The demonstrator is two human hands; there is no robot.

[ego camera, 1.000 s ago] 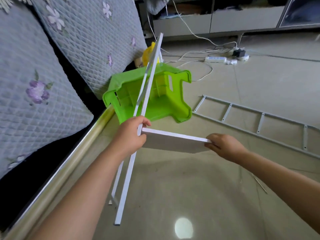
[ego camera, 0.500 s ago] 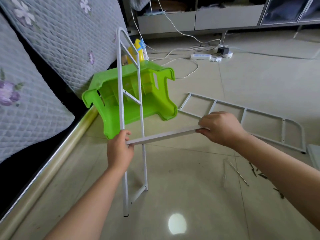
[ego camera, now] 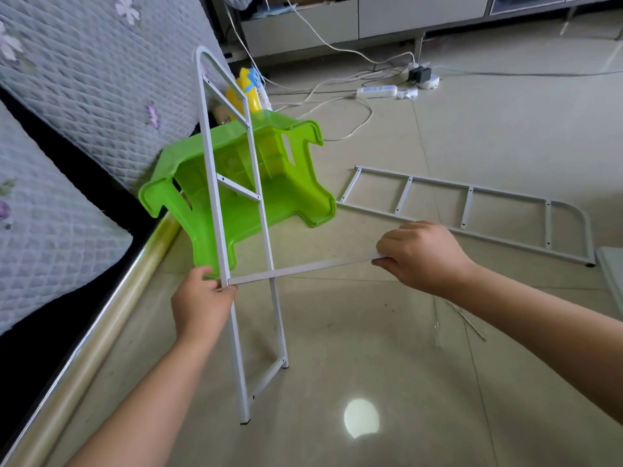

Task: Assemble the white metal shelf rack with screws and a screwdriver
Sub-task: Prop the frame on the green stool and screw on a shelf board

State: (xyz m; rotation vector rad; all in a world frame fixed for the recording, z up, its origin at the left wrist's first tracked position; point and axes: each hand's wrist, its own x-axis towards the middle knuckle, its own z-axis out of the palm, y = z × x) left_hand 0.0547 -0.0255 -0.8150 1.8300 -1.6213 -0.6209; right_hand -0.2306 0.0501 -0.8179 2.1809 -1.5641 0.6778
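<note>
A white ladder-shaped side frame (ego camera: 215, 203) stands upright on the floor, its feet near the bottom centre. My left hand (ego camera: 200, 306) grips its near upright where a white shelf panel (ego camera: 303, 269) meets it. The panel is seen edge-on, running to the right. My right hand (ego camera: 421, 254) pinches the panel's right end. A second white side frame (ego camera: 472, 210) lies flat on the floor behind my right hand. A thin metal rod (ego camera: 467, 320) lies on the floor under my right forearm. No screwdriver is visible.
An overturned green plastic stool (ego camera: 286, 197) lies behind the upright frame. A quilted sofa (ego camera: 84, 96) with a metal edge rail (ego camera: 111, 318) runs along the left. A power strip (ego camera: 377, 92) and cables lie at the back. Another white panel (ego camera: 612, 278) shows at the right edge.
The upright frame has turned from edge-on to showing its rungs. The shelf panel has tilted from showing its face to edge-on. My view shifted, revealing the curved end of the frame on the floor.
</note>
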